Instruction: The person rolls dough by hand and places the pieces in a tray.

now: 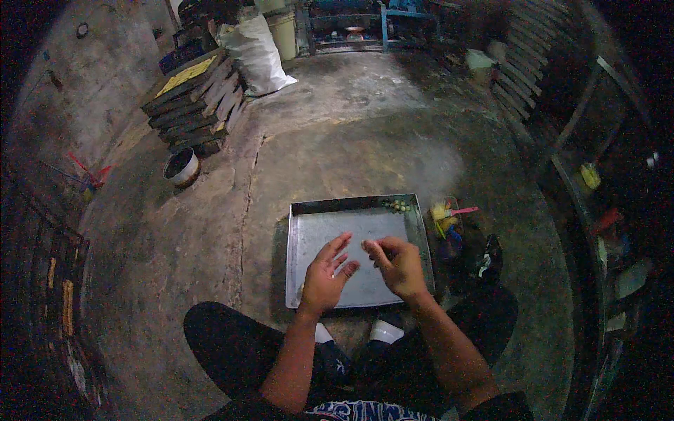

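A shallow rectangular metal tray point(314, 229) lies on the floor in front of my feet. Over its left half is my left hand point(326, 275), open, with fingers spread and nothing seen in them. My right hand point(400, 266) hovers over the tray's right half, fingers curled in and pressed together; whatever they may hold is too small to make out. Several small round green pieces point(399, 206) are clustered in the tray's far right corner. The two hands are apart.
Right of the tray is a small container with a pink-handled brush point(463, 210). At the far left stand a round pot point(182, 168), stacked slatted wood point(193, 105) and a white sack point(256, 59). A blue frame point(383, 24) stands at the back. Dark racks line the right side.
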`<action>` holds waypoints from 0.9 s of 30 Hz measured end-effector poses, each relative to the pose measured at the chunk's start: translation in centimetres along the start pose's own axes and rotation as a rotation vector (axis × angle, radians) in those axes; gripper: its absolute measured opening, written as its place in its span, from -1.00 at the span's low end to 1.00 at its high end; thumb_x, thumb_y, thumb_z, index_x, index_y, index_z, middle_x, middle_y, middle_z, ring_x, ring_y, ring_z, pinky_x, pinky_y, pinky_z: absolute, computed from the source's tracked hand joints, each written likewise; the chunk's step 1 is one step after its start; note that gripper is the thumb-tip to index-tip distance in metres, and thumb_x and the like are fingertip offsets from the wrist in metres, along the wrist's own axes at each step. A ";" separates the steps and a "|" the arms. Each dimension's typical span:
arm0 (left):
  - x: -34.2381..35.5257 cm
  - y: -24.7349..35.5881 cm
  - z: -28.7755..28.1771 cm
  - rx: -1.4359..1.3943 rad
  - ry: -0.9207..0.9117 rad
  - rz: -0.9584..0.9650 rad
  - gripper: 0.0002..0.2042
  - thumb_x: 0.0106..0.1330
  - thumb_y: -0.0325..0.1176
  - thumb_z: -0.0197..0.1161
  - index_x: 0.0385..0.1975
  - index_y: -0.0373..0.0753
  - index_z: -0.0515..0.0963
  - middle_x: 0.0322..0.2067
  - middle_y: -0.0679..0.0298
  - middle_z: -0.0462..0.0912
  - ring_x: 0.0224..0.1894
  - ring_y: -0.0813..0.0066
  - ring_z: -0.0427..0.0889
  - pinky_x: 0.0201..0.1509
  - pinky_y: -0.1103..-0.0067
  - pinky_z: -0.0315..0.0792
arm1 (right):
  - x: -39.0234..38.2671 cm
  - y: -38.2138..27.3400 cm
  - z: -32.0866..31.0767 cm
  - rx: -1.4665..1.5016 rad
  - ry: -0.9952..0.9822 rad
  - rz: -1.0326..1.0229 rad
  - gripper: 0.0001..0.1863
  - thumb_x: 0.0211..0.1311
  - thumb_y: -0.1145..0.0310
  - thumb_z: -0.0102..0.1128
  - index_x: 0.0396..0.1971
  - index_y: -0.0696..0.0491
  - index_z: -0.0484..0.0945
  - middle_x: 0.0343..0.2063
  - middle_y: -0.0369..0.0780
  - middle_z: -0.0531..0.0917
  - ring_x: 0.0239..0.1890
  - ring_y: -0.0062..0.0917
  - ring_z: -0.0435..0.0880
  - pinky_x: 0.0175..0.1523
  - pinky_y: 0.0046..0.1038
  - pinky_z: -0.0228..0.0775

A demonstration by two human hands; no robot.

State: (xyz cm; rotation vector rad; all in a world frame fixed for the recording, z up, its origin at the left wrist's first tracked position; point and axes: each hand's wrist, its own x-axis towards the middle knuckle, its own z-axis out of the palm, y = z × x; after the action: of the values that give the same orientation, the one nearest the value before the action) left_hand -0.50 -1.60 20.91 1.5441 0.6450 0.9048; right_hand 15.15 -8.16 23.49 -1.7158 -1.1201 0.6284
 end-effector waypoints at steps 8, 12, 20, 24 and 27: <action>-0.2 0.7 0.0 0.075 0.262 -0.148 -0.77 0.32 -0.50 0.24 -0.04 -0.34 0.61 -0.17 0.16 0.71 -0.14 0.45 0.69 -0.05 0.54 0.56 | -0.2 1.3 2.1 0.082 -0.179 0.088 -0.72 0.35 0.22 0.18 -0.16 0.12 0.66 -0.36 -0.08 0.71 -0.32 -0.35 0.69 -0.15 -0.38 0.51; -0.1 0.6 0.0 -0.166 0.160 -0.224 -0.71 0.37 -0.56 0.15 0.07 -0.36 0.53 -0.01 0.07 0.63 -0.04 0.45 0.65 0.06 0.54 0.54 | -0.2 -0.4 1.8 0.062 0.059 -0.379 -0.78 0.19 0.40 0.33 -0.16 0.08 0.68 -0.32 -0.13 0.71 -0.29 -0.38 0.69 -0.15 -0.42 0.51; -0.4 1.5 2.1 0.034 0.154 0.000 -0.67 0.32 -0.54 0.22 0.10 -0.32 0.52 0.05 0.08 0.59 -0.01 0.47 0.63 0.05 0.56 0.54 | -0.3 -0.4 0.4 0.029 0.067 -0.241 -0.87 0.18 0.42 0.32 -0.27 0.07 0.70 -0.41 -0.14 0.69 -0.39 -0.30 0.68 -0.28 -0.38 0.47; -0.3 1.5 1.2 0.095 0.133 -0.122 -0.69 0.26 -0.44 0.34 -0.01 -0.33 0.60 -0.14 0.14 0.70 -0.13 0.51 0.67 -0.06 0.60 0.56 | -0.7 1.2 1.3 -0.103 0.054 -0.147 -0.87 0.20 0.42 0.30 -0.27 0.08 0.69 -0.46 -0.14 0.69 -0.43 -0.27 0.67 -0.28 -0.35 0.49; -0.4 0.7 0.1 0.033 0.257 -0.194 -0.73 0.27 -0.42 0.33 -0.05 -0.34 0.62 -0.26 0.19 0.73 -0.18 0.53 0.68 -0.10 0.61 0.55 | -0.4 -0.9 1.4 -0.163 -0.015 -0.080 -0.85 0.19 0.42 0.31 -0.24 0.09 0.67 -0.36 -0.13 0.69 -0.35 -0.26 0.68 -0.23 -0.33 0.51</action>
State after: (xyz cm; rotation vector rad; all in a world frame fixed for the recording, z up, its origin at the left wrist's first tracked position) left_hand -0.69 -2.10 21.48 1.3774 0.9815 0.9551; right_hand 13.50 -7.84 23.72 -1.7960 -1.2737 0.5119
